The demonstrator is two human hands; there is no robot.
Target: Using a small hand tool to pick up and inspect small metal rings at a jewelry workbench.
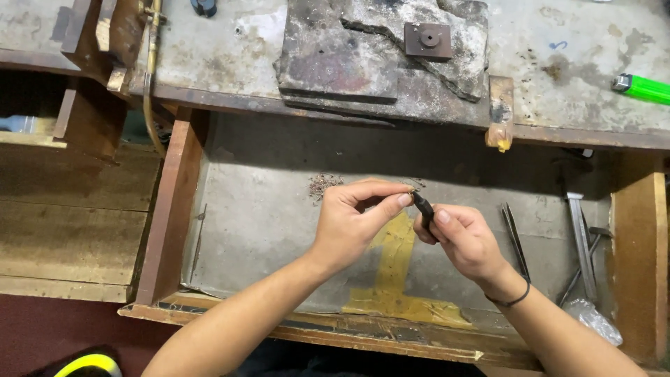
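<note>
My right hand [462,237] grips a small black tool [423,206], held upright and tilted left, its tip near my left fingertips. My left hand [352,220] pinches something tiny at that tip between thumb and forefinger; the item is too small to make out. Both hands hover over an open wooden drawer [174,209] lined with grey metal, above a patch of yellow tape [394,279]. A dark band circles my right wrist.
Tweezers [515,237] and metal tools [581,237] lie at the drawer's right, with a clear plastic bag [593,320]. A small pile of filings [323,185] sits at the back. On the bench top: a charred slab [363,56], a small square metal block [428,39], a green lighter [642,89].
</note>
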